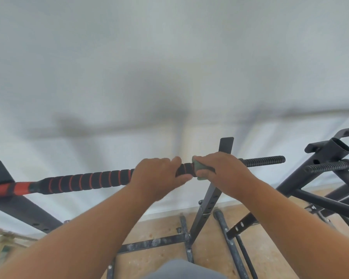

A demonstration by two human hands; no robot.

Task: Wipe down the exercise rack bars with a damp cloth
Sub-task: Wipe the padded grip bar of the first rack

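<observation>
A long bar point(89, 181) with black foam grip ringed in orange lies across the black rack uprights, its threaded end point(264, 161) sticking out to the right. My left hand point(157, 176) grips the foam part of the bar. Just to its right, my right hand point(224, 172) holds a pale green cloth point(197, 168) wrapped against the bar. The bar's left end point(6, 188) is orange and rests on the left rack support point(0, 172).
A black upright point(210, 198) with holes stands under my right hand. A second rack frame point(330, 154) with another threaded bar point(326, 166) stands at the right. Black base bars point(153, 242) lie on the spotted tan floor. A white wall is close behind.
</observation>
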